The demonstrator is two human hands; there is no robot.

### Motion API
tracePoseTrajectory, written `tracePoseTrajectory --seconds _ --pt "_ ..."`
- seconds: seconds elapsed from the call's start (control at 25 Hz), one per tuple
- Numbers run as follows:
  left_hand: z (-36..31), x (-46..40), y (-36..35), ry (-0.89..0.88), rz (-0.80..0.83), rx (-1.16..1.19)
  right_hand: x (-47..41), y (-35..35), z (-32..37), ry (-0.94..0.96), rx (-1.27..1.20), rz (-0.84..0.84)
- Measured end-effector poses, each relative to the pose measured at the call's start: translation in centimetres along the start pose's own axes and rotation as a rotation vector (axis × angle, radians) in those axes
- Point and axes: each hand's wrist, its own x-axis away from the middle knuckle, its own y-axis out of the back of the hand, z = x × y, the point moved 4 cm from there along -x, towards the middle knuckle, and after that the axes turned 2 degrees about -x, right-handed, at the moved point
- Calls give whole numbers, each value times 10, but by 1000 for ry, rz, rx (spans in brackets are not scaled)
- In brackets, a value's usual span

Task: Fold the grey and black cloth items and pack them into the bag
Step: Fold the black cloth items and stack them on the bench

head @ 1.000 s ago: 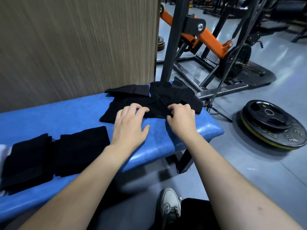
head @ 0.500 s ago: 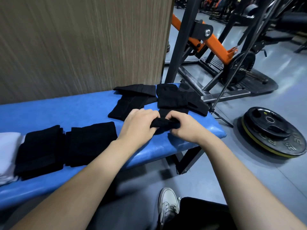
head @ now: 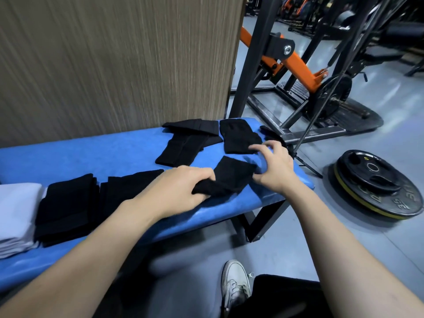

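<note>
Left hand grips the near-left end of a small folded black cloth, fingers curled over it, on the near-right part of the blue padded bench. Right hand is at the cloth's right edge, fingers loosely spread and bent, thumb side touching or just beside the cloth; whether it actually pinches the fabric cannot be told, looks released. The cloth lies partly flat on the bench, its left end bunched under the left hand.

Far of it, two more black cloth pieces: a long unfolded one at center-far and a squarish one to its right, just far of the right fingertips. Another dark piece hangs at the bench's far-right edge, detail unclear.

Left on the bench: two folded black stacks, one far left and one beside it, partly hidden by the left forearm. A folded pale grey-white stack sits at the left frame edge, touching the black stack.

No bag visible in this view.

Behind the bench, a wood-grain panel. Right: an orange and black gym machine, and a stack of weight plates on the grey floor. A white sneaker at bottom near.
</note>
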Motion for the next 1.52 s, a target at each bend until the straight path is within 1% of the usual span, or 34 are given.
tracePoseTrajectory --seconds 0.04,0.12,0.2,0.28,0.32,0.4,0.48,0.56,0.6,0.72,0.8,0.88,0.96,1.04,1.08,1.12,1.2,1.28,1.44,1.52 --pt "0 4 -1 6 40 16 0 1 -4 -11 -40 30" --pt "1 11 3 10 40 125 2 -4 -3 5 -117 117" --pt "2 13 11 24 -14 283 1 -10 -2 44 -103 134" --pt "7 12 19 61 -97 412 1 -12 1 94 -127 100" --pt "9 11 23 82 -146 464 4 -9 3 81 -240 108" --pt "15 9 28 132 -250 555 12 2 2 -14 -628 130" --pt "22 7 29 194 -325 651 20 16 -1 -83 -937 72" --pt "29 3 24 253 -335 685 25 25 -9 -159 -1135 -20" --pt "32 1 19 275 -327 669 27 28 -12 -206 -1161 -65" --pt "37 -6 5 306 -302 626 30 28 -20 -316 -966 -183" --pt "36 -9 -1 308 -302 597 29 26 -25 -341 -889 -253" --pt "33 -10 -3 288 -297 486 25 23 -30 -348 -827 -289" --pt "29 -10 -8 248 -257 282 22 16 -33 -362 -677 -232" --pt "28 -10 -17 225 -191 -9 19 8 -33 -348 -464 -130" --pt "29 -10 -22 221 -182 -130 18 6 -32 -326 -366 -93" --pt "30 -11 -25 218 -198 -201 16 4 -31 -297 -276 -72" --pt "27 -12 -25 192 -261 -233 15 6 -27 -223 -137 -72" --pt "23 -14 -23 141 -281 -227 17 12 -24 -201 -98 -58" --pt "24 -14 -28 149 -160 -239 22 15 -25 -240 -10 71" --pt "26 -14 -29 160 -120 -239 23 15 -26 -258 5 100"
